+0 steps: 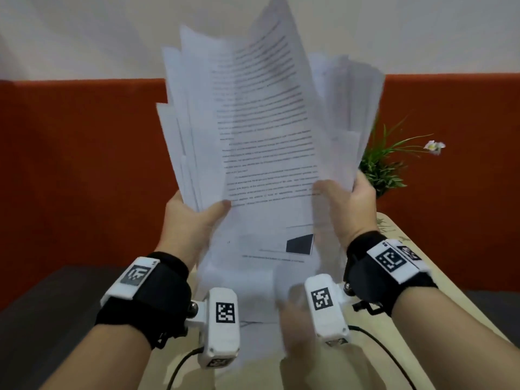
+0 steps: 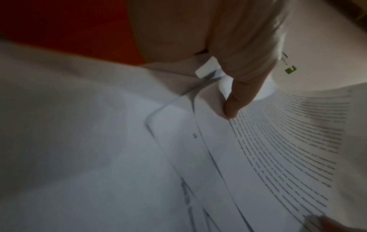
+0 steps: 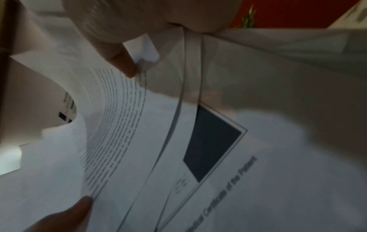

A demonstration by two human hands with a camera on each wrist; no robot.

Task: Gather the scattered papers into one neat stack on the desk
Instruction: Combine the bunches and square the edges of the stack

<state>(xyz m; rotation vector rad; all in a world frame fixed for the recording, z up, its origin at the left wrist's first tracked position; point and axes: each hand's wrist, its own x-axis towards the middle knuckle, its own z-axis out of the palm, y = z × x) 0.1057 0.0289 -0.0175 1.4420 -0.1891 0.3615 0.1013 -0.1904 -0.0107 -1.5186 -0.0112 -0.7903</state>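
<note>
A loose bundle of several printed white papers [image 1: 264, 122] stands upright in front of me, its sheets fanned and uneven at the top. My left hand [image 1: 197, 218] grips its left edge, thumb on the front sheet, and my right hand [image 1: 346, 204] grips its right edge. In the left wrist view the thumb presses the text page [image 2: 278, 141]. The right wrist view shows a lower sheet with a dark rectangle [image 3: 210, 144]. The bundle's bottom edge is blurred above the light wooden desk [image 1: 408, 277]; I cannot tell whether it touches.
A small green potted plant [image 1: 385, 164] with a white flower stands at the desk's far right, close to my right hand. An orange partition [image 1: 70, 164] runs behind the desk. A dark surface [image 1: 42, 319] lies to the left.
</note>
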